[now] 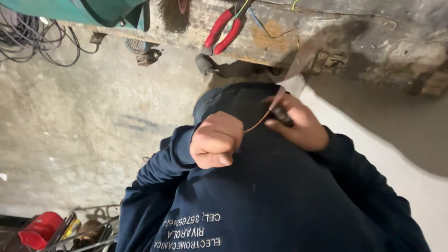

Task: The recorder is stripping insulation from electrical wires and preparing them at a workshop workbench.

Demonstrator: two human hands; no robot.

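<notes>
A thin copper wire (pixel 258 123) is running between both hands, in front of a navy sweatshirt (pixel 261 196). The left hand (pixel 215 140) is fisting around one end; the right hand (pixel 295 122) is pinching the other alongside a small dark tool (pixel 283 115). Red-handled pliers (pixel 225 29) are lying on the bench (pixel 373 37) beyond the hands.

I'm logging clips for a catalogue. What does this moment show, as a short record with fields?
view: head camera looking down at the person's chest and hands
left hand: closed in a fist on one end of a thin copper wire
right hand: pinching the wire's other end, with a small dark piece in the fingers
clothing: dark blue sweatshirt with pale lettering
bench: worn, with red-handled pliers lying on it
floor: bare concrete, black cables at upper left, red container at lower left
</notes>
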